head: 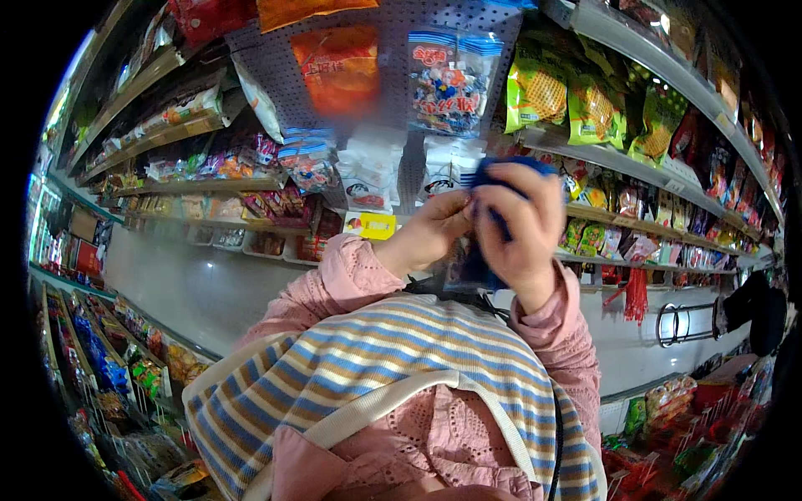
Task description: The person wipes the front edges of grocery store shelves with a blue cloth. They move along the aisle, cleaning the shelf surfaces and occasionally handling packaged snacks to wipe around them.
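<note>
Both hands are raised before the chest, close together. My right hand (523,219) is closed around a dark blue cloth-like item (514,166), blurred by motion. My left hand (432,232) is beside it, thumb and fingers pinched together at the item's left side; whether they grip it cannot be told. A dark, partly see-through packet (467,269) hangs below the hands, mostly hidden by them. Behind and above, a clear candy bag with a blue striped top (451,87) and an orange bag (338,69) hang on a perforated panel (391,56).
Shelves of packaged snacks curve around both sides, with green bags (539,87) at upper right. White packets (369,169) hang low on the panel above a yellow card (376,225). A metal-framed stool (689,322) stands at right; snack racks (100,376) fill the lower left.
</note>
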Tool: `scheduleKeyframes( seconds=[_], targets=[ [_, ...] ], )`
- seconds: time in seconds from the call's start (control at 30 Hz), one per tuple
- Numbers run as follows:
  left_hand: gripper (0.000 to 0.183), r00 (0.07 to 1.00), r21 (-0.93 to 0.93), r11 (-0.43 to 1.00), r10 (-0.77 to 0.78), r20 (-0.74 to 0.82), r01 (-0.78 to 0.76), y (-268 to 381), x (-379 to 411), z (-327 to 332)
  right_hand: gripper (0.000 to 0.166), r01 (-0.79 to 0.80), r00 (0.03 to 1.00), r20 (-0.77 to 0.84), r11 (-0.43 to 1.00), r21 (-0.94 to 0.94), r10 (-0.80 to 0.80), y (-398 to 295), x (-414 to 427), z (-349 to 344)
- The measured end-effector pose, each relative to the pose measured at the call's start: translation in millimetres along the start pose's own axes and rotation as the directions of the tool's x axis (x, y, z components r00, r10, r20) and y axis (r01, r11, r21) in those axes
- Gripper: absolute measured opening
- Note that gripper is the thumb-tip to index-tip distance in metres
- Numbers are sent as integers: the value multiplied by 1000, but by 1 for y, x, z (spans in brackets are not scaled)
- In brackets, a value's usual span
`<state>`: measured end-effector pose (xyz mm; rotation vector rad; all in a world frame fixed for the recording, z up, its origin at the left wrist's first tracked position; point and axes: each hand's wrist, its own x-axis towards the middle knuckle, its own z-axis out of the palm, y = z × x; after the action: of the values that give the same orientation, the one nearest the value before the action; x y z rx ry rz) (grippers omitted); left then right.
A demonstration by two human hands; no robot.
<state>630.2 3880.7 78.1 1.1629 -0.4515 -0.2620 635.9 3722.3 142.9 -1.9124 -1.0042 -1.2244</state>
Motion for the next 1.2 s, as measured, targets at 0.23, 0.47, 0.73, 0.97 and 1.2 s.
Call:
scheduleKeyframes(
  seconds=[0.23, 0.47, 0.73, 0.97, 1.2],
  targets=[
    [31, 998, -9, 999, 33, -53, -34, 51, 1, -32, 14, -751, 547, 73, 450, 484, 834, 64, -26, -42],
    [29, 995, 154, 984, 95, -33, -89, 58, 14, -45, 23, -795, 604, 522, 502, 341, 602, 67, -17, -23],
    [23, 989, 337, 936, 130, -65, -101, 59, 17, -54, 19, -827, 556, 532, 363, 429, 639, 49, -2, -4],
    [21, 974, 279, 951, 179, -136, -136, 63, 15, -51, 17, -844, 535, 598, 356, 401, 597, 51, 1, -6],
    [21, 979, 441, 889, 181, -93, -122, 71, 16, -61, 33, -857, 477, 756, 429, 286, 448, 73, 28, -37]
  ],
)
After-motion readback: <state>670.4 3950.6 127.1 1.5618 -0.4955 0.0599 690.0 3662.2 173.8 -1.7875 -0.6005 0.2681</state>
